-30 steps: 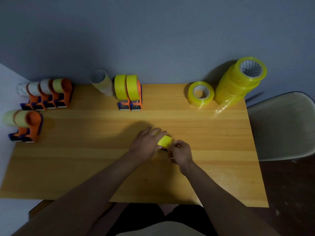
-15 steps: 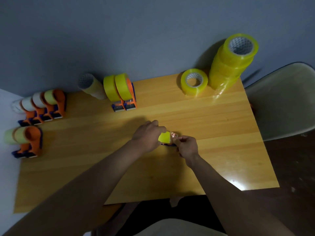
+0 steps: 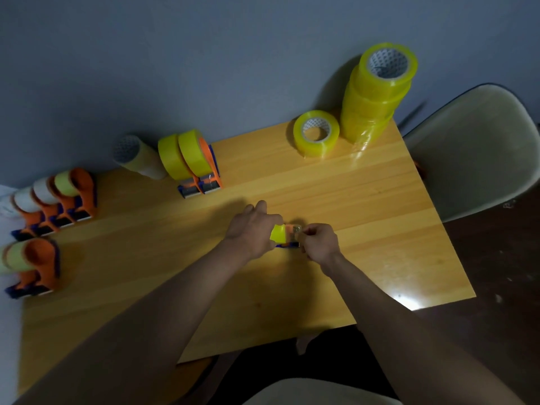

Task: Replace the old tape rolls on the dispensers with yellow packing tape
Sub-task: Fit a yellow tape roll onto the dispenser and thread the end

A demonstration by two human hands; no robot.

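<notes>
Head view, wooden table (image 3: 365,200) against a grey wall. Centre of table: orange-and-blue dispenser (image 3: 289,239) loaded with a yellow roll (image 3: 277,232), gripped between both hands. Left hand (image 3: 252,229) curled over the roll and dispenser body from the left, fingers wrapped round it, knuckles up. Right hand (image 3: 320,242) just right of the dispenser's front end, thumb and fingertips pinched together at the metal edge; a tape end between them too small to make out.

Far edge, left of centre: two finished dispensers (image 3: 194,159) side by side, each carrying yellow tape, blades toward the near side. Just left of these: pale stack of used rolls (image 3: 137,156) lying tilted, open core toward the camera.

Far right corner: tall stack of yellow rolls (image 3: 377,92), partly in clear wrap, and a single yellow roll (image 3: 316,133) lying flat just left of it.

Left edge: row of three orange dispensers (image 3: 58,200) with pale old rolls; nearer, another pair of orange dispensers (image 3: 32,267), likewise with pale rolls, blurred.

Right of table: pale chair (image 3: 479,147)
</notes>
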